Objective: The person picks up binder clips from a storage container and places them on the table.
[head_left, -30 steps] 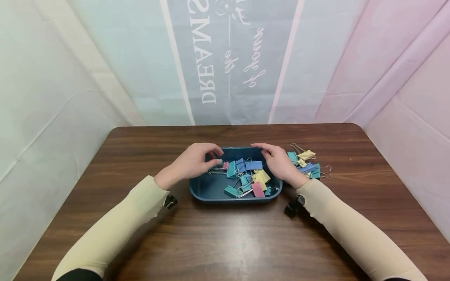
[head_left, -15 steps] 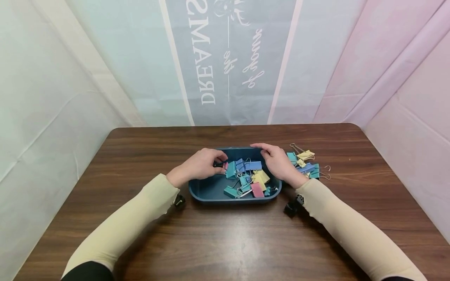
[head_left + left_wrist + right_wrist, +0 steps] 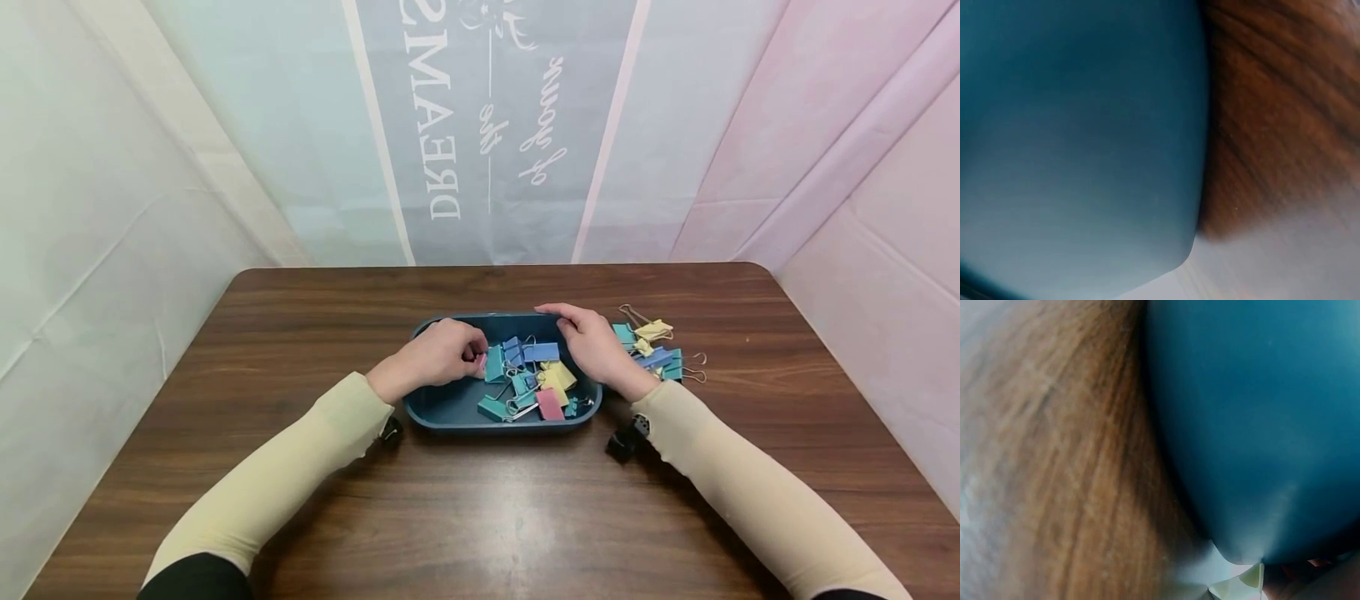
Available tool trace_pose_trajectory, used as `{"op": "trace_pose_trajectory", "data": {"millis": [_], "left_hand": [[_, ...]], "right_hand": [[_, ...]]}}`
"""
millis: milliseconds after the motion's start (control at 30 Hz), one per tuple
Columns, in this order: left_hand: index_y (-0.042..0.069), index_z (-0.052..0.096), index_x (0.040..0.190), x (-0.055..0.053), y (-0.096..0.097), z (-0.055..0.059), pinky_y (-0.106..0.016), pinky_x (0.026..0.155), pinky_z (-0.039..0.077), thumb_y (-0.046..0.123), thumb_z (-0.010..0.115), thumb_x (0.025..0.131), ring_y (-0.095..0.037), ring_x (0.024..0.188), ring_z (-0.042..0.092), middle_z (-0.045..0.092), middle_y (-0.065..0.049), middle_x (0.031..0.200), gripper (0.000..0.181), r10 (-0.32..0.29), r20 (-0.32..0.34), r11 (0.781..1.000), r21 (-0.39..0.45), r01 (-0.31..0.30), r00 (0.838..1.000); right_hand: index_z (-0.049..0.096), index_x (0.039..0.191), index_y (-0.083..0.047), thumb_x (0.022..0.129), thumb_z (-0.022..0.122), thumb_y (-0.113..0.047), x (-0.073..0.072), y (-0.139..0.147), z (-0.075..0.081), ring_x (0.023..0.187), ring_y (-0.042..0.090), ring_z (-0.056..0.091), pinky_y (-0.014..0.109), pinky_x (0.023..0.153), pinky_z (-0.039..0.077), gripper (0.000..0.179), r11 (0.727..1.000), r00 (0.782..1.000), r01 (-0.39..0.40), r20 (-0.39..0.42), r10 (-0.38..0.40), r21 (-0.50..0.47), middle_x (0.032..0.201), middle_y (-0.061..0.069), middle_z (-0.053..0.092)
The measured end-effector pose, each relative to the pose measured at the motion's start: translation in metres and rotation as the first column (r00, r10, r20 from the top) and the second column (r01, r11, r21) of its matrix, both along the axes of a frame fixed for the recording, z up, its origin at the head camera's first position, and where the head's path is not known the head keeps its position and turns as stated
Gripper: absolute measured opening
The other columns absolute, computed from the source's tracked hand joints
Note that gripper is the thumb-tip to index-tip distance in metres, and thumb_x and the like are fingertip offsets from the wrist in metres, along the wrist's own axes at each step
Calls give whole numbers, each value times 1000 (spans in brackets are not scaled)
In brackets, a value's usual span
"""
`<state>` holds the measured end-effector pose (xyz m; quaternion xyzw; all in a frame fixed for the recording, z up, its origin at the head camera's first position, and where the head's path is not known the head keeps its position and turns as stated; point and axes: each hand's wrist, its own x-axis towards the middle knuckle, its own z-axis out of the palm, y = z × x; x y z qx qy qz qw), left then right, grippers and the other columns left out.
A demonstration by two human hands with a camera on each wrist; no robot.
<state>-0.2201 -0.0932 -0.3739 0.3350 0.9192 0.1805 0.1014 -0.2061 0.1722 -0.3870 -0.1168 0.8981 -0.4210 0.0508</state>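
A dark blue oval tray [image 3: 450,428] stands on the wooden table, holding several coloured binder clips. Inside its left part, my left hand [image 3: 438,357] pinches a small pink binder clip [image 3: 481,361] between thumb and fingers. A teal binder clip [image 3: 494,364] lies just right of those fingertips. Over the tray's right end rests my right hand [image 3: 596,343], its index finger stretched along the far rim and no clip visible in it. Both wrist views are filled mostly by the tray's outer wall [image 3: 1085,156], so neither shows what the fingers do.
Right of the tray, behind my right hand, lies a loose pile of yellow, blue and teal binder clips [image 3: 654,357]. In the tray, yellow clips [image 3: 557,379], a second pink clip [image 3: 550,405] and blue clips [image 3: 541,353] lie to the right. A printed curtain [image 3: 495,167] hangs behind the table.
My left hand has moved right and down into the tray, and its fingers have closed on the small pink binder clip. The right hand has stayed in place.
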Motion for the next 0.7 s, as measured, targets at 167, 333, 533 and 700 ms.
{"op": "trace_pose_trajectory", "data": {"millis": [167,333,533,700], "left_hand": [[12,73,107,0,1,-1,-29,79,53,23,78,88,-11,85,62,68,1,97,22,1,-7,1000,-20,-1,1000],[14,73,105,2,3,1,-29,80,53,25,79,88,-11,85,61,68,3,96,22,12,-32,999,-30,-13,999],[16,74,106,2,0,2,-27,76,53,29,80,86,-9,85,62,69,5,96,23,37,-52,999,36,-36,998],[16,74,105,5,-8,8,-26,74,54,29,81,85,-8,84,64,69,5,96,25,53,4,988,144,-53,999]], "right_hand": [[55,142,-24,108,40,-10,0,2,2,50,24,34,39,55,37,40,1000,1000,4,-1,-4,3,92,12,55],[55,141,-25,108,39,-10,-1,2,2,49,24,34,39,54,37,40,1000,1000,12,1,-12,-1,87,13,52],[55,141,-25,108,40,-10,0,1,0,49,24,35,39,55,38,40,1000,1000,20,8,-20,-7,90,12,55],[56,141,-25,108,41,-9,1,1,-1,51,25,36,39,56,39,39,1000,1000,17,14,-17,-22,97,13,57]]}}
